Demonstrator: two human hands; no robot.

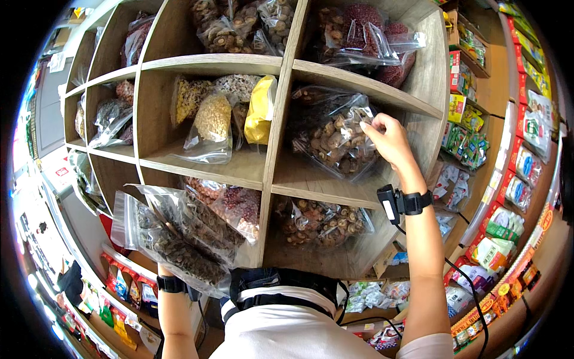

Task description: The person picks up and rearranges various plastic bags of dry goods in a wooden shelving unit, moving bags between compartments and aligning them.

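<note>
My right hand (pixel 384 134) reaches into a shelf compartment, its thumb and fingers on the right side of a clear bag of dried mushrooms (pixel 334 141). The fingers look pinched on the plastic. That bag leans in the compartment, with dark dried goods behind it. At lower left, two clear zip bags of dark dried fungus (pixel 179 242) are held up in front of the shelf. My left hand (pixel 165 270) is under them and mostly hidden by the bags; only a sliver by the wrist strap shows.
The wooden cubby shelf (pixel 287 89) has upright and level dividers. Its compartments hold yellow grain bags (pixel 213 119), a yellow packet (pixel 260 112), red bean bags (pixel 363 27) and more mushrooms (pixel 323 222). Packaged snacks (pixel 502 224) line shelves at right. A cable (pixel 471 287) hangs beside my right arm.
</note>
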